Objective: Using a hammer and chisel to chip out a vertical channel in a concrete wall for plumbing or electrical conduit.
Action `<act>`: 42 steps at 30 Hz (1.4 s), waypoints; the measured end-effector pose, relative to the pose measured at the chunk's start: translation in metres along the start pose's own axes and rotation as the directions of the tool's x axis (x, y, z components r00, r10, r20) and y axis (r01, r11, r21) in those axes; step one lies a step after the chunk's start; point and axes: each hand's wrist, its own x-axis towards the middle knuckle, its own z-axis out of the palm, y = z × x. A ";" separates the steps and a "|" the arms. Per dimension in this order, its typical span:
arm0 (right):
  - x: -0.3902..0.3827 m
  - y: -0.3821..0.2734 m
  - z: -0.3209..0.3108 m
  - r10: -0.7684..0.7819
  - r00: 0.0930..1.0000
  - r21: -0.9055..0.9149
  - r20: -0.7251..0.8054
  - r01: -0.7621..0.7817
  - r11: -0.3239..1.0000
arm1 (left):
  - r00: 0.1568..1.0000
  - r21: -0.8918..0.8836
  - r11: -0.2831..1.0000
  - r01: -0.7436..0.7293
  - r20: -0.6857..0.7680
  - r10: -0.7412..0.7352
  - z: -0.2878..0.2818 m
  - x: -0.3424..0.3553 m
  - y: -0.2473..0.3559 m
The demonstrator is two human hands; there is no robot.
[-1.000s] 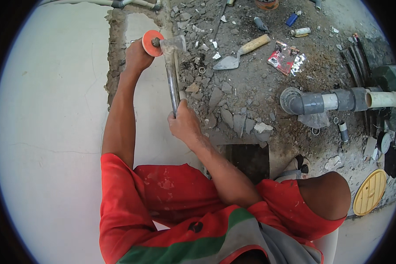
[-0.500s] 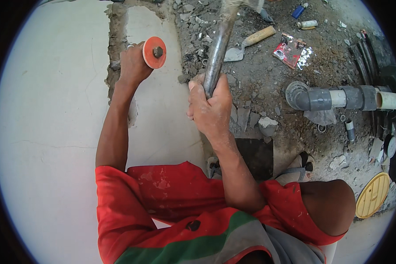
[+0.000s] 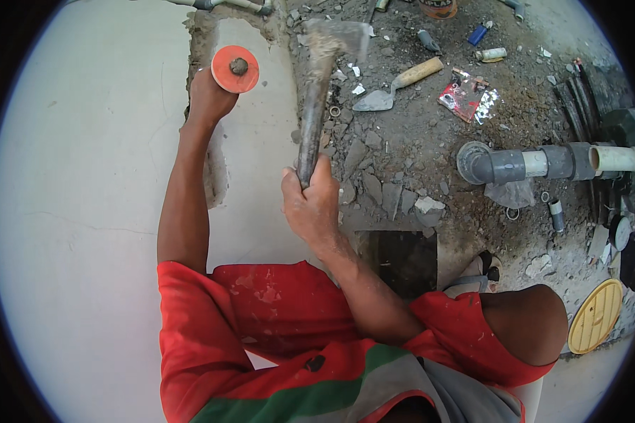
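My left hand (image 3: 209,100) is closed around a chisel with a round orange hand guard (image 3: 224,79); the metal striking end (image 3: 238,66) pokes out of the guard's middle. The chisel's tip is hidden behind the hand, which rests by a rough chased groove (image 3: 217,173) in the white wall (image 3: 99,169). Wrapped round the lower end of a hammer's worn metal handle (image 3: 312,130) is my right hand (image 3: 310,208). The hammer's head (image 3: 337,39), blurred by motion, is up to the right of the guard and apart from it.
Rubble covers the floor, with a wooden-handled trowel (image 3: 406,77), a torn red packet (image 3: 462,97) and a blue lighter-like object (image 3: 478,35). A grey elbow pipe (image 3: 504,166) stands at right. Nearby are dark hoses (image 3: 577,106) and a yellow slatted round cover (image 3: 595,316). A dark square (image 3: 402,262) lies near my arm.
My right hand and the hammer have moved left and lower in the picture, bringing the whole hammer head into view. The left hand with the chisel has shifted slightly upward in the picture.
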 end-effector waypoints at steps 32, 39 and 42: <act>0.030 -0.002 -0.003 -0.356 0.915 -0.482 0.187 0.401 0.779 | 0.965 -0.439 0.898 -0.010 -0.240 -0.106 -0.014 -0.027 -0.029; 0.024 -0.016 -0.039 -0.186 0.970 0.000 -0.155 0.188 0.982 | 0.970 0.040 0.971 -0.234 0.078 0.231 0.020 -0.033 0.022; 0.019 -0.028 -0.041 -0.170 0.967 0.106 -0.189 0.193 0.976 | 0.981 0.102 0.977 -0.187 0.076 0.180 0.034 -0.024 0.006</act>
